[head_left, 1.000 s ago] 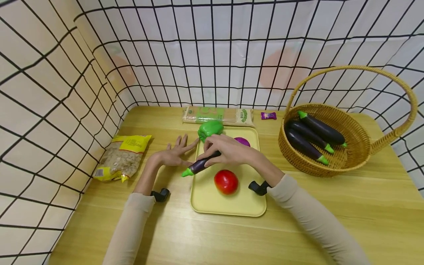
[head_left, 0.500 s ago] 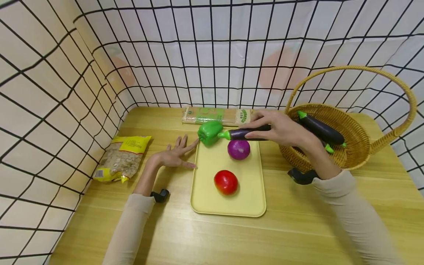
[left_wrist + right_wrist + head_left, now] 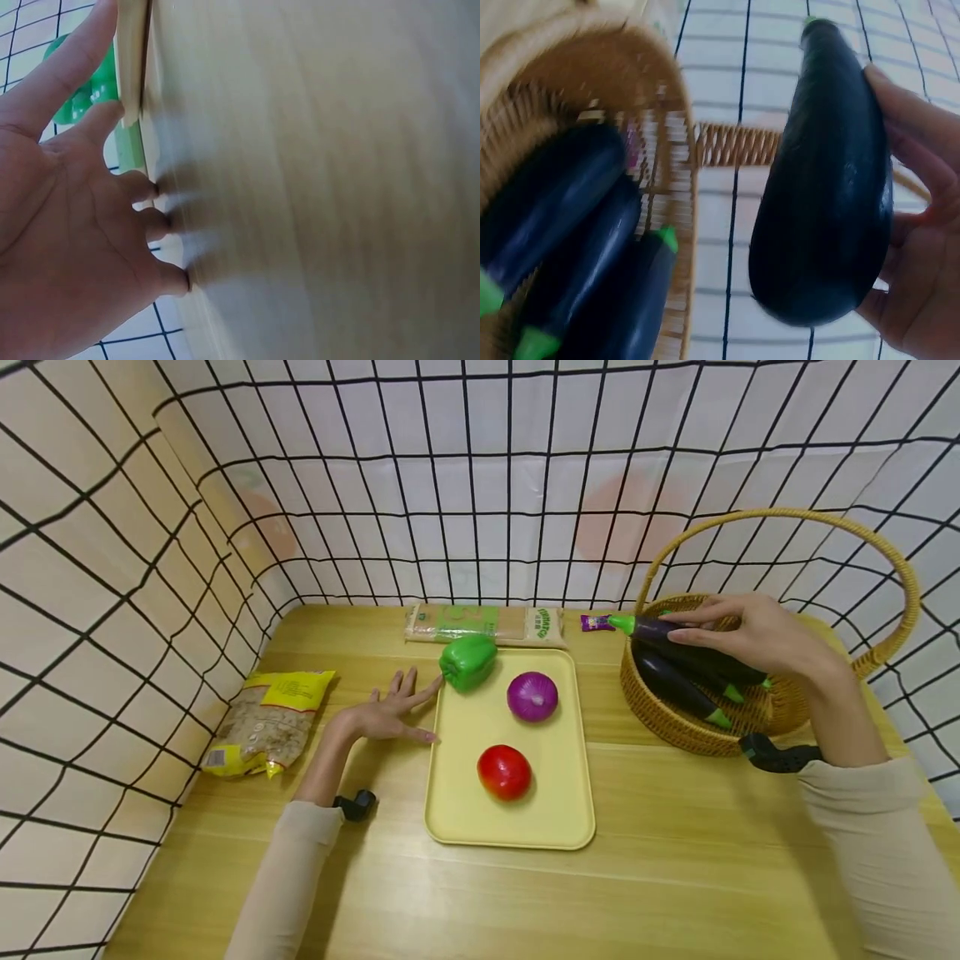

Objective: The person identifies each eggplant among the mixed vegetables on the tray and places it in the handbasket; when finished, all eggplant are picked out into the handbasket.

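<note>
An eggplant [image 3: 821, 187] with a green cap is pinched between the thumb and fingers of my right hand [image 3: 780, 639], above the wicker basket [image 3: 678, 735]. Several more eggplants [image 3: 678, 685] lie inside that basket. My left hand [image 3: 386, 714] has its fingers spread, with fingertips on the wooden table and the left edge of the yellow tray [image 3: 465, 827]. In the left wrist view the palm [image 3: 67, 225] shows. On the tray sit a green bell pepper [image 3: 468, 662], a purple onion [image 3: 532, 697] and a red tomato-like fruit [image 3: 505, 772].
Behind the tray lies a packet of noodles [image 3: 517, 625], with a small purple wrapped packet [image 3: 596, 622] to its right. A yellow-and-clear bag [image 3: 266, 722] rests at the left. The basket's tall handle [image 3: 795, 512] arches over it, and black wire mesh [image 3: 480, 485] encloses the table.
My right hand has carried the eggplant from over the tray rightward to above the basket. The left hand stays in place; the view has shifted slightly.
</note>
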Tool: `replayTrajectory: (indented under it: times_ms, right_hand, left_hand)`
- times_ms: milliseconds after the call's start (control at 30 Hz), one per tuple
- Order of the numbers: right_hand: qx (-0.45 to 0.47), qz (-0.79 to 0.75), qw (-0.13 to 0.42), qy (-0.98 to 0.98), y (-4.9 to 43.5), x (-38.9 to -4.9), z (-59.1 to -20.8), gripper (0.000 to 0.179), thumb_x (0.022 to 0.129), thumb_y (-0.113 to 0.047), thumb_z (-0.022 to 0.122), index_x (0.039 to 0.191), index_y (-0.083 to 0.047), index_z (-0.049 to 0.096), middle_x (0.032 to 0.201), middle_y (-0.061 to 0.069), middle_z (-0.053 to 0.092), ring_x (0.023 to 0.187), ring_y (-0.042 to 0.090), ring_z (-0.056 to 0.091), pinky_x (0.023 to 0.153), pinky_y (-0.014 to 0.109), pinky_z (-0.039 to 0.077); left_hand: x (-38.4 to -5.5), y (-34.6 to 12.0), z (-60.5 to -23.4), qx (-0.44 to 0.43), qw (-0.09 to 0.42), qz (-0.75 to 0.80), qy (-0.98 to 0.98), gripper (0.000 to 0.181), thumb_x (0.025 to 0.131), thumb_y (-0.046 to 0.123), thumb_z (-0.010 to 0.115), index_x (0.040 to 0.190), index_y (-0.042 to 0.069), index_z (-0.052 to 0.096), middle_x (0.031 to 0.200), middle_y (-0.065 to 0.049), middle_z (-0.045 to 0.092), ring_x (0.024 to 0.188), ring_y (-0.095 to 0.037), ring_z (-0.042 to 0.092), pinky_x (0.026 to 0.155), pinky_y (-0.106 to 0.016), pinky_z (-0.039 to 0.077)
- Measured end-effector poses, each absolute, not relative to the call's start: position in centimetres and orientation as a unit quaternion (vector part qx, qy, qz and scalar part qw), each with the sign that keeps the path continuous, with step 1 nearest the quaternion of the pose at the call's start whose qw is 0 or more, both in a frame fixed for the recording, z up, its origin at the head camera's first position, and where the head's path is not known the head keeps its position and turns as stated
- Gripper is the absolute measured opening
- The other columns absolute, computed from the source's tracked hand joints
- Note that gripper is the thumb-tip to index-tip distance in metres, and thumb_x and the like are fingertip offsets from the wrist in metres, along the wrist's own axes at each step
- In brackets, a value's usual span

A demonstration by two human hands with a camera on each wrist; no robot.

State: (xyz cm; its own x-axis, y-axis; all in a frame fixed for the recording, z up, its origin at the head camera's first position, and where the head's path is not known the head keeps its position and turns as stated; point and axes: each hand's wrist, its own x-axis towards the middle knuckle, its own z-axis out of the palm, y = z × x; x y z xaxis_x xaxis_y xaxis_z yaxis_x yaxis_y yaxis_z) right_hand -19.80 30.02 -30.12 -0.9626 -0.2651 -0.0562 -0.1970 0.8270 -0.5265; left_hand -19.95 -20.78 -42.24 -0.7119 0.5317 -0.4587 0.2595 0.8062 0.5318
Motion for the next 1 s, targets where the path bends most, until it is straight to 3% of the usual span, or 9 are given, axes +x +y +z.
replayTrajectory:
  times_ms: [100,200,267,333,400,667,833,933,1000]
  right_hand:
    - [-0.108,-0.252,0.074,0.959,31.2,-20.1,-30.7,0.045,0.099,-0.047,0.067,0.133,-0.017,0.072,0.126,0.020,0.067,0.064,0.015,0.037,0.054,0.030,0.030]
    - [-0.093,-0.245,0.093,0.961,32.1,-20.5,-31.4,0.049,0.101,-0.047,0.064,0.135,-0.014,0.070,0.096,0.017,0.068,0.050,0.009,0.022,0.046,0.028,0.027]
    - [-0.084,-0.246,0.105,0.960,32.5,-20.9,-31.9,0.050,0.102,-0.048,0.063,0.136,-0.012,0.069,0.071,0.006,0.056,0.047,0.007,0.020,0.044,0.026,0.026]
    - [-0.072,-0.251,0.118,0.958,32.8,-21.3,-32.3,0.052,0.101,-0.049,0.063,0.137,-0.011,0.069,0.060,-0.002,0.040,0.046,0.008,0.019,0.043,0.025,0.026]
    - [-0.057,-0.264,0.127,0.955,33.0,-21.7,-32.8,0.054,0.100,-0.049,0.064,0.137,-0.009,0.068,0.058,-0.004,0.035,0.046,0.008,0.018,0.043,0.025,0.025]
    - [-0.018,-0.288,0.156,0.945,32.9,-23.5,-33.9,0.057,0.098,-0.047,0.069,0.137,-0.006,0.065,0.075,0.004,0.044,0.050,0.008,0.022,0.053,0.032,0.029]
    - [-0.032,-0.277,0.162,0.947,33.1,-24.0,-34.2,0.042,0.100,-0.032,0.068,0.132,-0.004,0.069,0.100,0.033,0.064,0.057,0.012,0.029,0.060,0.031,0.031]
    - [-0.035,-0.274,0.164,0.947,33.2,-24.1,-34.4,0.038,0.099,-0.026,0.070,0.129,-0.003,0.071,0.112,0.037,0.065,0.058,0.012,0.029,0.060,0.030,0.031]
    - [-0.037,-0.272,0.166,0.947,33.2,-24.2,-34.4,0.036,0.098,-0.024,0.072,0.127,-0.003,0.072,0.110,0.036,0.065,0.055,0.011,0.026,0.056,0.031,0.029]
  left_hand:
    - [-19.9,-20.9,-42.2,0.219,0.310,0.224,0.898,0.099,0.098,0.048,0.067,0.167,0.027,-0.002,0.167,-0.026,-0.027,0.156,-0.045,-0.027,0.119,-0.077,-0.015]
    - [-19.8,-20.9,-42.4,0.217,0.313,0.226,0.897,0.100,0.098,0.049,0.066,0.167,0.029,-0.003,0.167,-0.025,-0.028,0.156,-0.044,-0.028,0.119,-0.076,-0.015]
    - [-19.8,-20.9,-42.5,0.218,0.314,0.228,0.895,0.100,0.098,0.050,0.066,0.167,0.029,-0.004,0.167,-0.025,-0.029,0.156,-0.044,-0.028,0.119,-0.077,-0.016]
    - [-19.8,-20.9,-42.5,0.218,0.315,0.228,0.895,0.100,0.098,0.050,0.065,0.167,0.029,-0.004,0.167,-0.025,-0.029,0.156,-0.044,-0.028,0.119,-0.077,-0.016]
    - [-19.9,-20.9,-42.5,0.218,0.313,0.227,0.896,0.100,0.098,0.049,0.066,0.167,0.029,-0.004,0.167,-0.024,-0.029,0.156,-0.044,-0.028,0.119,-0.077,-0.016]
    - [-19.8,-21.0,-42.5,0.215,0.313,0.220,0.898,0.100,0.098,0.051,0.066,0.167,0.031,-0.005,0.167,-0.024,-0.029,0.156,-0.043,-0.029,0.119,-0.076,-0.017]
    - [-19.7,-20.9,-42.5,0.213,0.316,0.228,0.896,0.101,0.098,0.050,0.066,0.167,0.031,-0.005,0.167,-0.023,-0.030,0.155,-0.043,-0.030,0.118,-0.076,-0.019]
    - [-19.8,-20.9,-42.4,0.214,0.315,0.226,0.897,0.100,0.098,0.050,0.066,0.167,0.031,-0.005,0.167,-0.023,-0.030,0.155,-0.043,-0.030,0.119,-0.075,-0.018]
    - [-19.8,-20.8,-42.3,0.216,0.314,0.224,0.897,0.100,0.098,0.050,0.066,0.167,0.031,-0.005,0.167,-0.023,-0.029,0.155,-0.043,-0.029,0.119,-0.075,-0.018]
